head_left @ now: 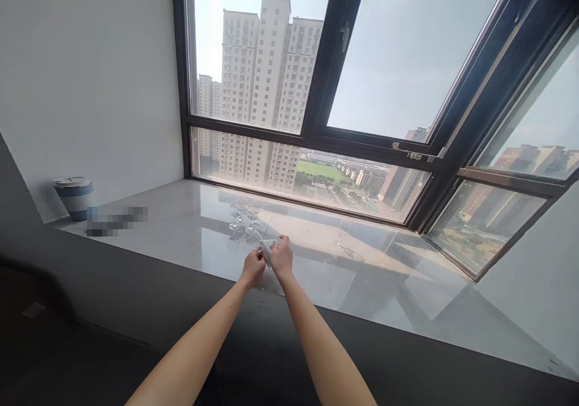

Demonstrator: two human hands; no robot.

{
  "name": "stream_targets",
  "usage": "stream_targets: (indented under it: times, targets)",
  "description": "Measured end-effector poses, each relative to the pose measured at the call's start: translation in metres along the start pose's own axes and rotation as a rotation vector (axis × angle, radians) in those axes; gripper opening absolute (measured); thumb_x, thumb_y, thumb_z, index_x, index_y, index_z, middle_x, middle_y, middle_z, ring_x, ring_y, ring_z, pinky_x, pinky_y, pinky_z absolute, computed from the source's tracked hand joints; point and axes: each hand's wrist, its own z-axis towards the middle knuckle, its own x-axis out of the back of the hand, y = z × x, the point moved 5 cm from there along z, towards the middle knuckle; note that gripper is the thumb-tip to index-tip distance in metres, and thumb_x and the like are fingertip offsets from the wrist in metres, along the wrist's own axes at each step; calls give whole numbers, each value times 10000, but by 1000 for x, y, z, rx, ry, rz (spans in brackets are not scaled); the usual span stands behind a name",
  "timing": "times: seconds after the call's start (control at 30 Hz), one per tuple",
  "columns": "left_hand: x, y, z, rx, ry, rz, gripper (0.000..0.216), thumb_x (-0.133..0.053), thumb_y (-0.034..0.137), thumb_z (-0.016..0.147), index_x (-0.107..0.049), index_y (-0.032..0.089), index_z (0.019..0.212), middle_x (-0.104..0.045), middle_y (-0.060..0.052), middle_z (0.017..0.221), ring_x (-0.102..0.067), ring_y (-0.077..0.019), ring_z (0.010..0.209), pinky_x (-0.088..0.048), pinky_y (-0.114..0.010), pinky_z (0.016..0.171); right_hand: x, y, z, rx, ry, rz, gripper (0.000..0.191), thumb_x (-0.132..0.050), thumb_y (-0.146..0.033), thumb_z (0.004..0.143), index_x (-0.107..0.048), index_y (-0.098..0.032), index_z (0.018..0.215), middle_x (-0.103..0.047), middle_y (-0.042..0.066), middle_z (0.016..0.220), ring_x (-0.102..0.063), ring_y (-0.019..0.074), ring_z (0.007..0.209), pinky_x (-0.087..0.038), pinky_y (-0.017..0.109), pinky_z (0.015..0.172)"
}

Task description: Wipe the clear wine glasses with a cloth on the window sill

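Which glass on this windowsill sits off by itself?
The glass on the far side of the right hand, to its right; the other glasses are all to its left.

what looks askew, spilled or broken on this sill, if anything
Nothing stands out as spilled or broken: the lidded cup and the clustered clear glasses seem upright. The one oddity is a pixelated patch beside the cup, which hides whatever lies there.

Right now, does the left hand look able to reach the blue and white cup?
Probably not without moving over: the cup stands far left, near the wall, while the left hand is beside the white cloth.
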Motion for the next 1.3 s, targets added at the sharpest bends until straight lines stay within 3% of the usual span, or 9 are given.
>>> stream_targets:
  times: [0.3,0.4,0.53,0.67,0.77,0.93,1.03,1.13,1.3]
  targets:
    - [15,-1,-2,71,197,-6,350,-432,394,850,-635,180,663,-703,-104,783,-644,-226,855,-437,-270,717,11,21,2,-32,-22,-141,405,-371,-271,937,-408,-149,1322,-680,128,964,-657,244,906,-445,315,753]
    - [13,4,-5,23,234,74,300,-452,363,848,-656,184,720,-710,-114,858,-644,-234,920,-438,-280,765,15,23,-3,89,-65,-161,440,-422,-312,920,-415,-150,1330,-649,142,1092,-621,245,1024,-448,339,828]
    - [5,10,-7,-31,169,187,271,-436,300,872,-670,168,902,-698,-129,994,-629,-228,976,-431,-282,811,27,-7,-12,371,6,-39,645,-536,-420,860,-325,-148,1406,-511,167,1323,-477,255,1237,-403,384,977]
    - [-9,17,-8,-142,-46,285,230,-483,187,830,-655,176,982,-685,-99,1010,-615,-209,944,-419,-281,824,19,-42,-18,523,-199,21,914,-645,-388,782,-104,-226,1501,-502,138,1339,-512,243,1196,-462,366,899]
    - [-12,19,-8,-175,-81,323,227,-511,166,805,-638,172,993,-661,-103,990,-593,-210,945,-422,-285,819,12,-54,-17,544,-268,21,855,-646,-310,784,-160,-259,1486,-583,101,1231,-576,226,1093,-478,352,853]
    - [-1,14,-12,-137,179,224,499,-536,200,767,-441,161,1255,-524,-107,1136,-561,-145,845,-460,-282,784,45,-55,8,493,31,216,757,-608,-325,815,-207,-228,1450,-602,92,1168,-572,205,1076,-474,332,852]
    - [-3,13,-15,-150,150,219,445,-514,248,791,-436,179,1223,-503,-88,1101,-539,-123,761,-466,-275,725,90,-31,36,351,254,301,774,-603,-403,814,-188,-227,1444,-609,95,1160,-580,212,1054,-479,337,831]
    - [-8,17,-17,-194,58,259,290,-494,327,826,-503,197,1086,-515,-66,1027,-532,-128,721,-455,-278,684,132,17,60,155,397,201,786,-625,-457,777,-231,-229,1417,-618,97,1151,-588,236,1041,-458,365,856]
    - [-12,18,-18,-202,37,313,124,-492,302,816,-521,204,886,-519,-47,953,-525,-126,687,-442,-281,684,176,118,74,-221,449,-71,781,-621,-454,767,-263,-190,1409,-605,137,1199,-587,285,1058,-446,367,844]
